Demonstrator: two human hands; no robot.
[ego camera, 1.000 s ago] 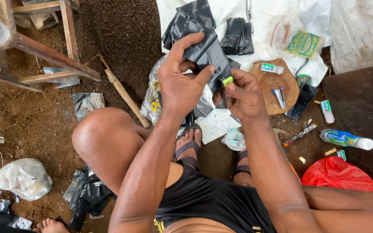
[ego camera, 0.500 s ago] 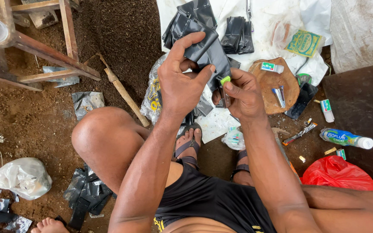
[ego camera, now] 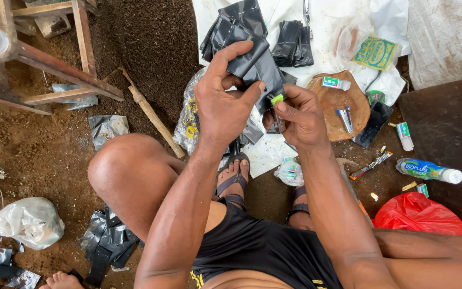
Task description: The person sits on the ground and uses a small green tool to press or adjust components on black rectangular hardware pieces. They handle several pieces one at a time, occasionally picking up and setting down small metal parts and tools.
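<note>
My left hand grips a folded black plastic bag, thumb over its top edge and fingers wrapped behind. My right hand pinches a small tool with a green tip against the bag's lower right edge. Both hands meet above my sandalled feet. More folded black bags lie on the white sheet beyond the hands.
A round wooden block with small items lies right of my hands. A plastic bottle, a red bag, a wooden stick, a wooden frame, a white bag and black scraps lie on the dirt.
</note>
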